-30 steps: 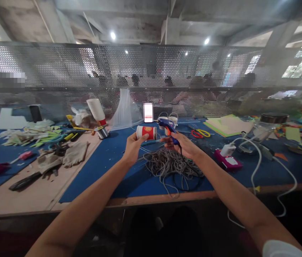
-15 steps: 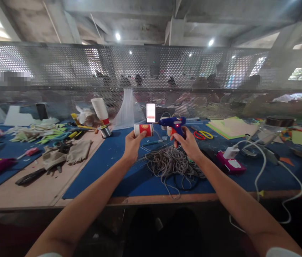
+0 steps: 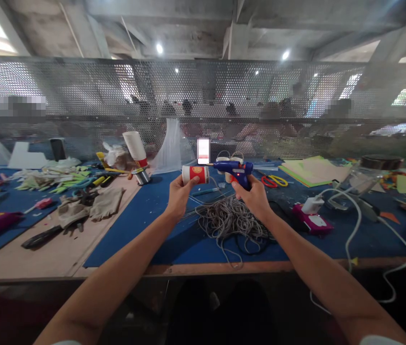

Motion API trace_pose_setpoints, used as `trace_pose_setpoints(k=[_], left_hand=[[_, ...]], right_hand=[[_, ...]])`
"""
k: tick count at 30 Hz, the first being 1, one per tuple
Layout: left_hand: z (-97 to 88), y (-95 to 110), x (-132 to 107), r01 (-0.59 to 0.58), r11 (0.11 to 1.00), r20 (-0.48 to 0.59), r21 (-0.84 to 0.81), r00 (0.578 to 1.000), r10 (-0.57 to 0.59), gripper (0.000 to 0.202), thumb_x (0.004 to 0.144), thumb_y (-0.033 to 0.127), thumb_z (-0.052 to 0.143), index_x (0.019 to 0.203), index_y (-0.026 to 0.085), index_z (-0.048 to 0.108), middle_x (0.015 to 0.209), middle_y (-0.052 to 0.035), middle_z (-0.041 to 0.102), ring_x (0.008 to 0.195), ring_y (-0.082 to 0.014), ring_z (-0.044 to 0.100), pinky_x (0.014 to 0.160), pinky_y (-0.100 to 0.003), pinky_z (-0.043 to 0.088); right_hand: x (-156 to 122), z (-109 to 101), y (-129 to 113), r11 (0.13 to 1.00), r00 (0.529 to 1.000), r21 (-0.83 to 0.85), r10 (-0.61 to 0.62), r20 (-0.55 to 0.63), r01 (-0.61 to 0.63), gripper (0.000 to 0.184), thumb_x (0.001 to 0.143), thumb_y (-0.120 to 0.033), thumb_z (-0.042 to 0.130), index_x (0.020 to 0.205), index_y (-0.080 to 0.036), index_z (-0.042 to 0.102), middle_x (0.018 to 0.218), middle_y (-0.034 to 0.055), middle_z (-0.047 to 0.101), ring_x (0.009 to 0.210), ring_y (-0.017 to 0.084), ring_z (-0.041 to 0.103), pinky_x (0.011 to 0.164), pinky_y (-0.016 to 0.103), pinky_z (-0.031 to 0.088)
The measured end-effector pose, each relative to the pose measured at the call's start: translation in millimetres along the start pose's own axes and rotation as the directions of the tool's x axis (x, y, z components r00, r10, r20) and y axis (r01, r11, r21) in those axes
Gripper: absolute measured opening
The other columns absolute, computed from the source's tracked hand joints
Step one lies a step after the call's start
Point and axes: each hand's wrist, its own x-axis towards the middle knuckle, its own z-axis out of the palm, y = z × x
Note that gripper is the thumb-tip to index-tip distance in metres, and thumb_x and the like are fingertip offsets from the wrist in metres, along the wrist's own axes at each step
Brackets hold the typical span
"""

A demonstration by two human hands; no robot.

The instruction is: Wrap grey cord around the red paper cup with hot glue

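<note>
My left hand (image 3: pixel 180 195) is closed round a red and white paper cup (image 3: pixel 200 175), which lies on its side in the grip, thumb along its wall. In my right hand (image 3: pixel 254 194) is a blue hot glue gun (image 3: pixel 237 168) with a small red light. Its nozzle points left, just above the cup; whether it touches the cup I cannot tell. Under both hands lies a tangled heap of grey cord (image 3: pixel 229 218). Behind the glue gun stand white cups with cord loops (image 3: pixel 229 157), partly hidden.
Stacked paper cups (image 3: pixel 134 146) lean at the back left. Work gloves (image 3: pixel 106 203) and black-handled pliers (image 3: pixel 42 237) lie left. To the right are scissors (image 3: pixel 274 181), coloured paper (image 3: pixel 307 170), a pink power strip (image 3: pixel 312 218) and a white cable (image 3: pixel 359 215). A perforated screen (image 3: pixel 206 91) stands behind.
The cup and the glue gun have both shifted slightly right. The glue gun's body has tipped a little, its rear end lower. Both hands keep their hold.
</note>
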Motion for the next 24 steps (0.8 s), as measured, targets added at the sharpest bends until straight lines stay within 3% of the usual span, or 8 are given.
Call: trace_pose_setpoints(k=[3,7,10,13,18,24], left_hand=[[0.2,-1.1,-0.1,-0.005,1.000,0.009,-0.001,1.000,0.005,0.028,0.074,0.039,0.080,0.089,0.016,0.074,0.081,-0.0018,0.071,0.074,-0.0141,0.059,0.077,-0.027,0.047],[-0.3,-1.9,0.2,-0.007,1.000,0.017,0.000,1.000,0.007,0.027,0.074,0.038,0.079,0.089,0.016,0.073,0.080,-0.0016,0.070,0.074,-0.0136,0.059,0.076,-0.027,0.047],[-0.6,-2.1,0.7,-0.006,1.000,0.012,0.006,1.000,0.006,0.027,0.074,0.038,0.079,0.089,0.016,0.073,0.080,-0.0014,0.070,0.073,-0.0139,0.058,0.076,-0.027,0.047],[-0.5,-1.7,0.6,-0.010,1.000,0.018,-0.005,1.000,0.010,0.027,0.074,0.038,0.079,0.089,0.016,0.073,0.081,-0.0020,0.070,0.076,-0.0146,0.059,0.077,-0.028,0.047],[-0.6,-1.2,0.3,-0.009,1.000,0.022,-0.021,1.000,0.010,0.027,0.074,0.038,0.079,0.090,0.016,0.072,0.084,-0.0027,0.070,0.078,-0.0147,0.060,0.079,-0.028,0.047],[-1.8,-3.2,1.4,-0.030,1.000,0.014,0.002,0.999,0.030,0.028,0.075,0.038,0.079,0.090,0.015,0.072,0.083,-0.0022,0.070,0.077,-0.0144,0.059,0.078,-0.027,0.047]], right_hand=[[1.2,-0.5,-0.6,0.997,0.998,0.025,0.070,-0.001,-0.070,0.019,0.081,-0.037,0.067,0.090,-0.020,0.069,0.057,-0.0044,0.057,0.046,0.012,0.051,0.049,0.026,0.043],[0.1,0.0,-3.1,0.999,0.997,0.014,0.032,0.072,-0.034,0.017,0.083,-0.034,0.063,0.091,-0.020,0.069,0.055,-0.0042,0.058,0.052,0.014,0.057,0.060,0.028,0.050],[-1.4,0.7,-2.3,1.000,0.996,-0.014,0.025,0.089,-0.023,0.021,0.085,-0.037,0.062,0.095,-0.020,0.070,0.059,-0.0038,0.059,0.050,0.013,0.054,0.057,0.028,0.048],[-1.8,0.7,3.2,0.993,0.998,-0.120,-0.004,0.065,0.012,0.031,0.087,-0.047,0.063,0.100,-0.021,0.073,0.066,-0.0015,0.063,0.051,0.014,0.053,0.054,0.029,0.045],[-0.4,0.6,13.1,0.914,0.988,-0.377,-0.149,0.039,0.152,0.040,0.088,-0.057,0.061,0.081,-0.020,0.073,0.063,0.0023,0.065,0.063,0.020,0.062,0.064,0.032,0.047],[-0.3,1.2,15.9,0.849,0.970,-0.473,-0.233,0.068,0.237,0.045,0.091,-0.059,0.057,0.090,-0.018,0.075,0.069,0.0053,0.069,0.068,0.022,0.065,0.063,0.031,0.045]])
